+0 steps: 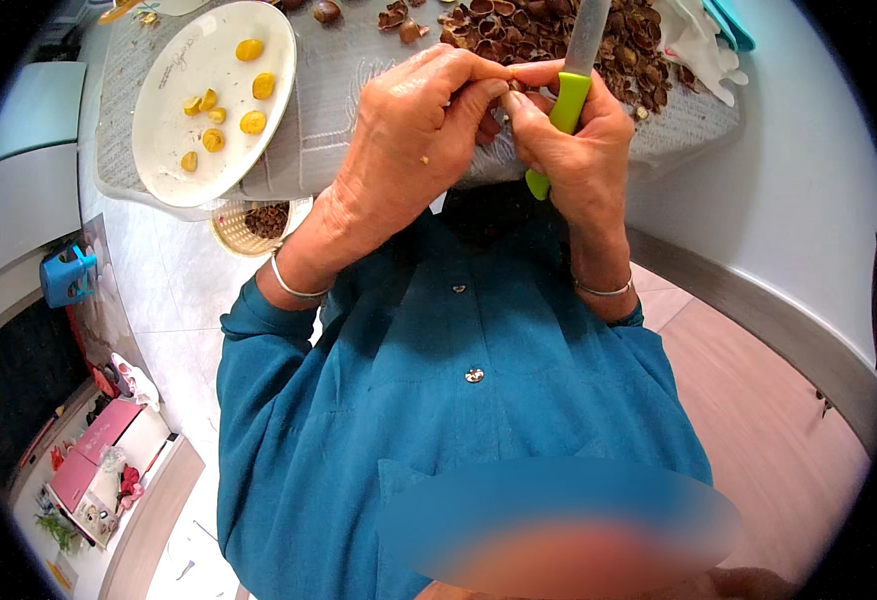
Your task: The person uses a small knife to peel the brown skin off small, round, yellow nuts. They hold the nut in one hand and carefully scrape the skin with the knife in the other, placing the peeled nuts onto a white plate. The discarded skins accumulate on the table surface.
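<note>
My right hand (584, 142) grips the green handle (569, 105) of a knife, and its blade (588, 34) points away from me. The thumb and forefinger of my left hand (416, 127) meet my right fingertips over a small dark piece, seemingly of chestnut (514, 87), mostly hidden by the fingers. Left of my hands, a white oval plate (160, 135) holds several peeled yellow chestnut kernels (253, 122), some whole and some broken. Beyond my hands lies a heap of brown chestnut shells (513, 34).
An unpeeled chestnut (326, 11) lies at the far side of the cloth-covered table (318, 97). White gloves (701, 45) rest at the right, by the wall (798, 150). Below the table edge stands a woven basket (232, 229) with brown bits inside. A blue stool (67, 275) is farther left.
</note>
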